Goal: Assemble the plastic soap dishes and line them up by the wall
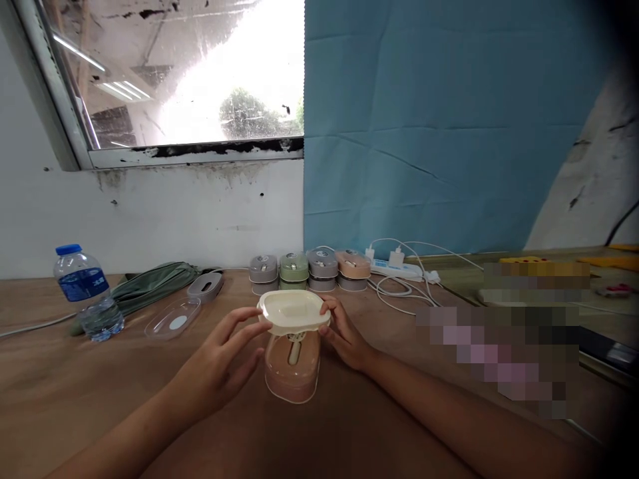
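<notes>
A shallow cream oval plastic tray or lid (pixel 293 307) is held level in front of me. My left hand (pixel 227 356) has its index and middle fingers against the tray's left edge, its lower fingers hanging apart. On the right edge, my right hand (pixel 347 336) pinches the tray between thumb and fingers. Just below and partly hidden by it stands a pink oval box (pixel 292 376) with a clear cover and a light handle-like piece in a slot on top. Whether tray and box touch, I cannot tell.
Several similar stacked boxes in grey, green (pixel 293 267) and pink line the wall. On the left are a water bottle (pixel 87 293), a green cloth (pixel 157 286), a clear lid (pixel 174 319) and a grey slotted lid (pixel 205 287). A power strip (pixel 399 269) with white cables lies right; beyond it, a blurred patch.
</notes>
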A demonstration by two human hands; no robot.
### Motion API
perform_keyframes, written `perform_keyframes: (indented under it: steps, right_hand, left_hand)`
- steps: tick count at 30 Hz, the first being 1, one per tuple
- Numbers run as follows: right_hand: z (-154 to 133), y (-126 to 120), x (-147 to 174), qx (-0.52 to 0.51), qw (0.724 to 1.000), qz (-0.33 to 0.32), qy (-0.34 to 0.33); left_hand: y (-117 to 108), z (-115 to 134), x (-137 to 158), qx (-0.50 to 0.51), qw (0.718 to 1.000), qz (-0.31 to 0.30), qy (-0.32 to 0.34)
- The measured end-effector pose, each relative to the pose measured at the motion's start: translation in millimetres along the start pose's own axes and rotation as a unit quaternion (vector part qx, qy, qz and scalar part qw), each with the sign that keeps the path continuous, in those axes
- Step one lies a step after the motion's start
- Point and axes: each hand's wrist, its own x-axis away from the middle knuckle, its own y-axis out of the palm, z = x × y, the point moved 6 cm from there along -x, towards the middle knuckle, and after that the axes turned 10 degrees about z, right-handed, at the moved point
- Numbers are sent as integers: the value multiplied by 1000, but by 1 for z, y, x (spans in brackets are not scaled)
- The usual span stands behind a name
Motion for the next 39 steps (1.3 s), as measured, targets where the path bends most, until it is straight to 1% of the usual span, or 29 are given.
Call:
perform_keyframes:
  steps: [1,4,6,8,9,11,13,15,17,20,24,28,33,39]
  right_hand:
    - [-2,1,0,-3,1000,-7,-14]
    - [-10,1,1,-9,998,-16,-62]
    - [-13,3,2,-10,997,-30,-77]
    - [-14,6,3,-8,996,-51,-69]
    - [-13,7,3,-5,997,-55,-57]
    - [-11,6,2,9,999,-36,-33]
    - [-8,3,1,33,999,-4,-20]
    - [-7,0,0,58,998,13,-28]
    - [-8,-1,-1,73,996,16,-42]
    - [-11,-1,-1,73,995,4,-61]
    - [-15,2,-1,76,993,-27,-81]
    - [-18,3,0,88,991,-37,-96]
    - [-22,5,1,110,986,-57,-113]
    - [-26,9,4,118,977,-116,-132]
  left_hand:
    - [1,2,-3,-13,999,-3,30]
    - [9,5,-9,-29,993,-46,105]
    - [11,5,-10,-31,990,-67,123]
    - [10,2,-8,-41,989,-85,115]
    - [9,0,-7,-48,989,-90,103]
    - [6,-10,-4,-65,992,-90,62]
    - [3,-28,0,-84,993,-81,0]
    - [5,-52,3,-96,989,-86,-69]
    - [15,-77,6,-93,981,-113,-125]
    - [39,-114,8,-93,967,-155,-178]
    - [65,-159,3,-169,950,-154,-214]
    - [82,-189,-7,-204,938,-146,-239]
    - [92,-208,-21,-231,926,-148,-258]
    - [95,-215,-31,-251,917,-144,-274]
